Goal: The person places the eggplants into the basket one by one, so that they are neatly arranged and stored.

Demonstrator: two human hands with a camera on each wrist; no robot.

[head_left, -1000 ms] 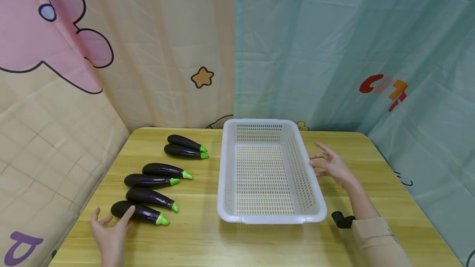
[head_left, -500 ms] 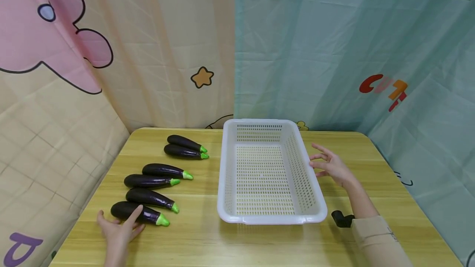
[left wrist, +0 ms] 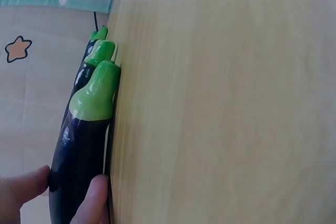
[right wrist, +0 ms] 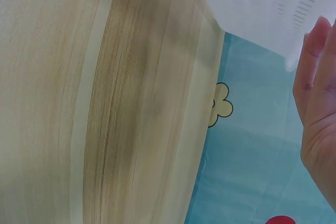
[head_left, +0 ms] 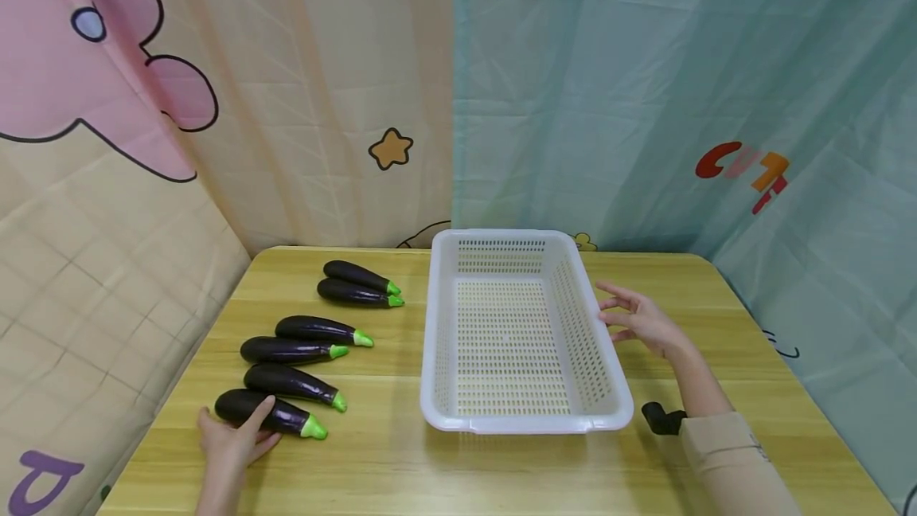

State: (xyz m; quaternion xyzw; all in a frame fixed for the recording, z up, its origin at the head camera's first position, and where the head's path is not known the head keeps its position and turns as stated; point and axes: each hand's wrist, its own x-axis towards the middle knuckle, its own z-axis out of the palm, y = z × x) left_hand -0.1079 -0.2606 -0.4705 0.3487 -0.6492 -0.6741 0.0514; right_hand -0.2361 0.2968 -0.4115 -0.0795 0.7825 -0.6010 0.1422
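Note:
Several dark purple eggplants with green caps lie in a row on the left of the wooden table [head_left: 401, 468]. My left hand [head_left: 235, 427] lies over the blunt end of the nearest eggplant [head_left: 275, 414]. In the left wrist view my thumb and a finger [left wrist: 92, 198] press on either side of that eggplant [left wrist: 84, 150]. A white perforated basket [head_left: 609, 388] stands empty in the middle. My right hand [head_left: 630, 313] hovers with spread fingers at the basket's right wall, and the right wrist view shows the hand [right wrist: 317, 77] just beside the basket [right wrist: 262, 3].
The other eggplants [head_left: 294, 382] [head_left: 286, 350] [head_left: 318, 330] lie behind the nearest one, with a pair [head_left: 354, 283] further back. A small black object [head_left: 661, 418] sits by my right forearm. Printed curtains close off the table at the back and both sides.
My left hand has slid forward over the nearest eggplant and its fingers have closed on it. The right hand has stayed by the basket's side.

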